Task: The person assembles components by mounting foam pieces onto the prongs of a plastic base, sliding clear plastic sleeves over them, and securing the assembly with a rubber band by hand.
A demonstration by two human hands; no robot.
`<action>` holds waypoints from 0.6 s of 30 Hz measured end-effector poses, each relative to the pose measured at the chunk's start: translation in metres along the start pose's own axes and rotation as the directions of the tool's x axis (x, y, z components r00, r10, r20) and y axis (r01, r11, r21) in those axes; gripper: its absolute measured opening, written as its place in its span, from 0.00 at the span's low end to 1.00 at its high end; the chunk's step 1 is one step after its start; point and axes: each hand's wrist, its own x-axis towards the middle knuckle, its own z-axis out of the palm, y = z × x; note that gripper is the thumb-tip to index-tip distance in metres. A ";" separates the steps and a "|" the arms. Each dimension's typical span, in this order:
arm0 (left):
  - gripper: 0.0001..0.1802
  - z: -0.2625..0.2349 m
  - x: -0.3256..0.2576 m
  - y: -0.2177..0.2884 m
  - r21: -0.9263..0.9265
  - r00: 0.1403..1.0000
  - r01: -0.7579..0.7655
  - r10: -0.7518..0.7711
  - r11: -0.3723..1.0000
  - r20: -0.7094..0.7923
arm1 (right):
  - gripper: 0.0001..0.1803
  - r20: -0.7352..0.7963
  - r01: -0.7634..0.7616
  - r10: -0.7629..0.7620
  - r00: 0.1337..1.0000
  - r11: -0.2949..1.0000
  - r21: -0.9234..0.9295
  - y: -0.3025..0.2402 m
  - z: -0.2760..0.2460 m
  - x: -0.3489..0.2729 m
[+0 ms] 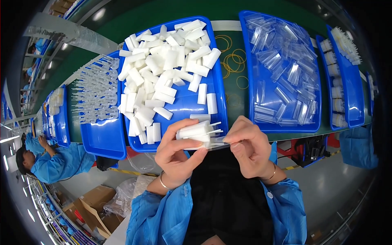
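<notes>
My left hand (179, 153) is closed around a small bundle of white, sponge-like cylinders (195, 130) with thin white stems sticking out on the right. With finger and thumb, my right hand (251, 147) pinches the end of a clear plastic piece (218, 143) beside those stems; its full shape is partly hidden by my fingers. Just beyond my left hand lies a blue tray (183, 111) heaped with loose white cylinders (165, 57). Past my right hand, another blue tray (261, 83) holds many clear plastic sleeves (293, 73).
Yellow rubber bands (234, 61) lie on the green table (232, 38) between the trays. At left, a blue tray (102, 141) holds thin white stemmed pieces (96, 90). Filled trays (353, 98) stand far right. A co-worker in blue (57, 161) sits at left, near an open cardboard box (96, 200).
</notes>
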 end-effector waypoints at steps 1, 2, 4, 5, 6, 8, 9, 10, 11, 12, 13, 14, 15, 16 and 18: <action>0.11 -0.002 -0.001 0.001 0.026 1.000 0.023 -0.023 0.999 0.014 | 0.07 -0.021 0.020 -0.021 1.000 0.998 -0.053 0.000 0.001 0.000; 0.10 -0.002 -0.002 0.002 0.053 0.999 0.045 -0.047 0.998 0.028 | 0.07 -0.041 0.038 -0.042 0.998 0.994 -0.106 -0.001 0.001 0.001; 0.10 -0.001 0.000 0.004 -0.029 0.994 0.102 -0.101 0.994 0.039 | 0.06 -0.061 0.041 -0.052 0.997 0.986 -0.162 -0.001 -0.001 0.002; 0.09 0.000 0.001 0.006 -0.110 0.986 0.160 -0.155 0.981 0.054 | 0.05 -0.079 0.043 -0.062 0.995 0.975 -0.218 -0.001 -0.002 0.002; 0.09 0.000 0.003 0.007 -0.112 0.986 0.161 -0.155 0.981 0.058 | 0.05 -0.083 0.043 -0.062 0.995 0.974 -0.220 0.000 -0.005 0.002; 0.09 -0.002 0.006 0.008 -0.177 0.983 0.138 -0.113 0.974 0.148 | 0.05 -0.124 0.002 -0.029 0.992 0.977 -0.214 0.000 -0.010 0.001; 0.09 -0.005 0.006 0.009 -0.176 0.983 0.136 -0.111 0.975 0.148 | 0.04 -0.147 -0.051 0.024 0.989 0.983 -0.178 -0.003 -0.010 0.002; 0.09 -0.008 0.005 0.008 -0.188 0.976 0.165 -0.132 0.968 0.174 | 0.04 -0.147 -0.049 0.023 0.989 0.983 -0.176 -0.004 -0.011 0.003; 0.10 -0.010 0.004 0.007 -0.199 0.968 0.194 -0.153 0.961 0.201 | 0.04 -0.105 -0.062 0.045 0.993 0.986 -0.157 -0.004 -0.014 0.004; 0.10 -0.012 0.004 0.005 -0.198 0.967 0.194 -0.154 0.961 0.201 | 0.03 -0.063 -0.077 0.069 0.996 0.987 -0.139 -0.003 -0.016 0.005; 0.10 -0.013 0.004 0.003 -0.216 0.961 0.202 -0.152 0.955 0.229 | 0.03 -0.063 -0.078 0.070 0.996 0.987 -0.138 -0.002 -0.017 0.007; 0.11 -0.013 0.005 0.002 -0.232 0.955 0.211 -0.149 0.950 0.258 | 0.03 -0.055 -0.088 0.081 0.995 0.988 -0.129 -0.001 -0.018 0.008; 0.11 -0.011 0.005 0.002 -0.233 0.954 0.212 -0.150 0.949 0.259 | 0.03 -0.047 -0.099 0.094 0.994 0.988 -0.122 -0.001 -0.019 0.009; 0.11 -0.007 0.006 0.003 -0.216 0.954 0.242 -0.192 0.946 0.231 | 0.03 -0.049 -0.100 0.095 0.994 0.987 -0.123 -0.002 -0.020 0.010; 0.11 -0.003 0.008 0.003 -0.206 0.952 0.267 -0.225 0.941 0.209 | 0.04 -0.046 -0.024 0.012 0.999 0.962 -0.271 -0.005 -0.019 0.013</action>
